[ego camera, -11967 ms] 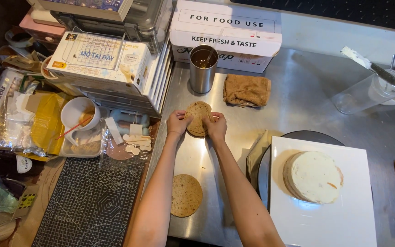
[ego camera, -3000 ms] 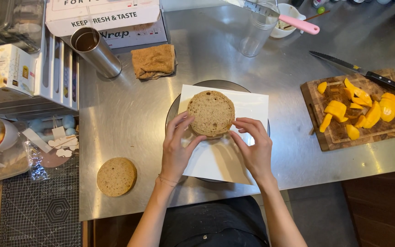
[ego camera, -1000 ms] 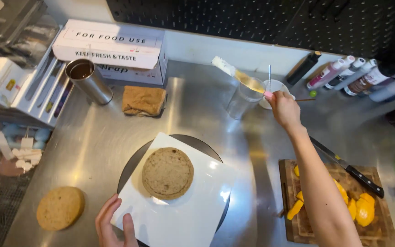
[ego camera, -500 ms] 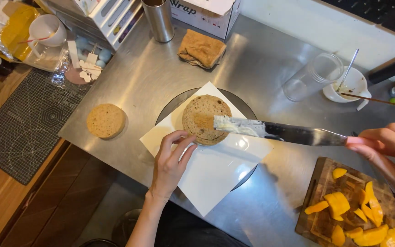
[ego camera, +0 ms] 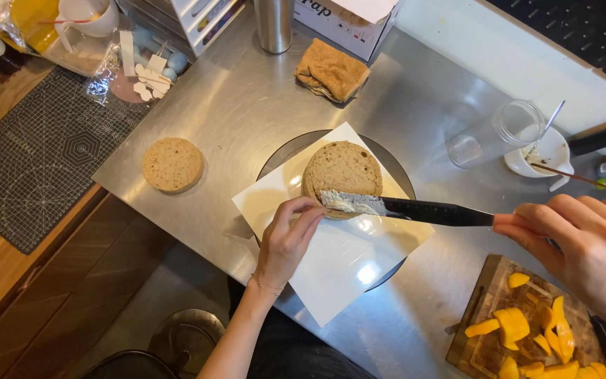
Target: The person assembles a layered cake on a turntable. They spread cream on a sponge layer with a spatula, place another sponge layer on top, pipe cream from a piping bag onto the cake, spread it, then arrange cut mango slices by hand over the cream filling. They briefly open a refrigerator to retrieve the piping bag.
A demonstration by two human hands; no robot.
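Spatula (ego camera: 401, 208) blade, cream on its tip, now lies lower across the near edge of the cake round (ego camera: 342, 175) than half a second ago; right hand (ego camera: 590, 253) grips its handle; left hand (ego camera: 287, 238) fingertips, uncurled, steady the round on white paper (ego camera: 331, 274) atop the turntable (ego camera: 285, 151); spreading seems about to begin; second round (ego camera: 172, 163) sits apart on the steel counter (ego camera: 247, 91)

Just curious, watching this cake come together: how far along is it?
Early. Done: one cake layer sits on the white board; mango pieces are cut. In hand: right hand brings a cream-tipped spatula; left hand steadies. Left: second layer waits aside.
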